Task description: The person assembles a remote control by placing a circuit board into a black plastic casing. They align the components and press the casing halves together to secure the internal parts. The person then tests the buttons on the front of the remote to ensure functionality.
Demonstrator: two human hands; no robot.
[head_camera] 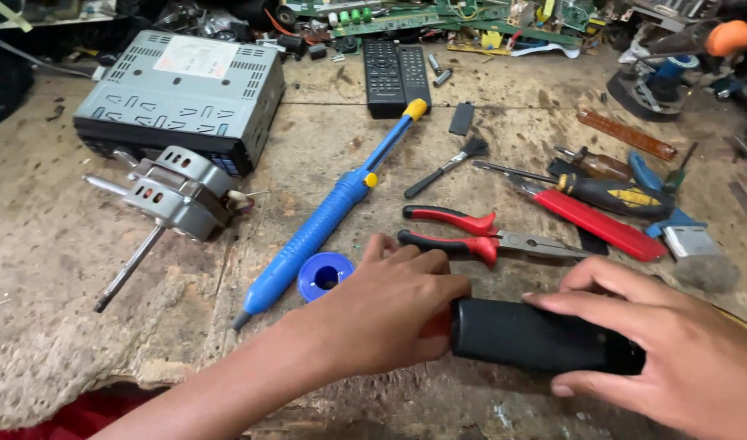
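Note:
A black oblong device (528,336) lies low on the worn wooden bench, held at both ends. My left hand (386,314) is curled over its left end, where a bit of red shows under my fingers. Wrapped around the right end is my right hand (675,342), thumb on top. Just beyond my left hand sit a blue solder spool (325,275) and red-handled pliers (479,236).
A blue desoldering pump (329,216) lies diagonally at the centre. A small grey motor with a shaft (174,200) and a car stereo unit (182,94) are at the left. Two remotes (396,75), a small brush (448,167), screwdrivers (601,191) and a red-handled cutter (597,222) lie beyond.

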